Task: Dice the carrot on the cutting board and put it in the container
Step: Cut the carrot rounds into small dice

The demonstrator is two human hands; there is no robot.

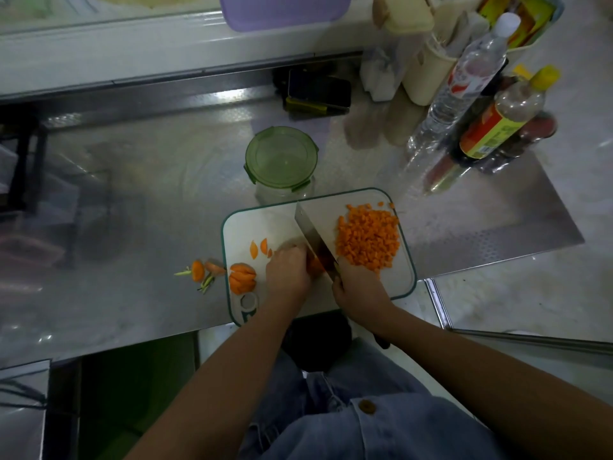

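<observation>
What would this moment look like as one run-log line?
step: dicing | left hand: holds carrot piece on cutting board | right hand: grips cleaver | diced carrot: piled on board | container: green lid on

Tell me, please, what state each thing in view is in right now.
container, lid on
diced carrot, heaped on the cutting board's right side
carrot piece, held by the left hand
knife, gripped by the right hand, blade on the carrot piece
carrot slices, stacked, not yet diced
carrot ends, cut off, lying beside the board
water bottle, capped
</observation>
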